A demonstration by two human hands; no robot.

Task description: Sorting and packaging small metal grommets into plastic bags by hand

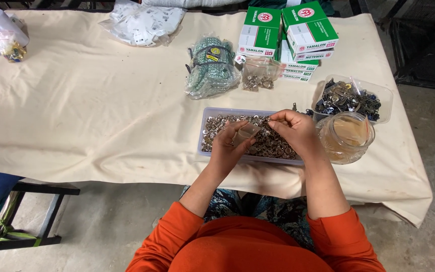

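My left hand [226, 148] holds a small clear plastic bag [245, 134] over a shallow lilac tray [202, 132] filled with several small silver metal rings. My right hand [294, 132] hovers over the right part of the tray, fingers pinched together at the bag's mouth; what they pinch is too small to tell. Both hands meet above the tray's middle. I wear orange sleeves.
A clear jar [347, 137] stands right of the tray. Behind it is a clear tub of dark metal parts [351, 98]. Green-and-white boxes [288, 38] are stacked at the back, with bagged items [211, 65] and a small bag of fasteners [259, 73] beside them. A cream cloth [86, 111] covers the table.
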